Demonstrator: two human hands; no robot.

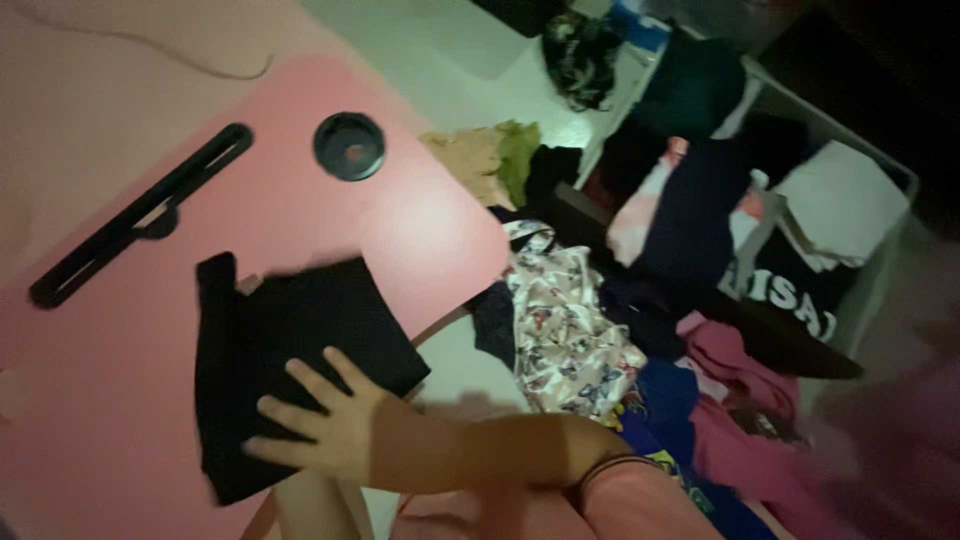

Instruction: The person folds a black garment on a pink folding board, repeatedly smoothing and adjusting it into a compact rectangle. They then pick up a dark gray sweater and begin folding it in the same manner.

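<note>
My right hand [322, 422] lies flat, fingers spread, on a black folded garment [290, 350] near the front edge of a pink table [120, 400]. The forearm reaches in from the lower right in a pink sleeve. The hand presses the cloth and grips nothing. My left hand is out of view.
A long black bar [140, 215] and a round black cap [349, 146] lie on the table. To the right, a heap of clothes includes a butterfly-print piece [565, 325], pink items [745, 385] and dark ones. A white basket [860, 210] holds more clothes. The scene is dim.
</note>
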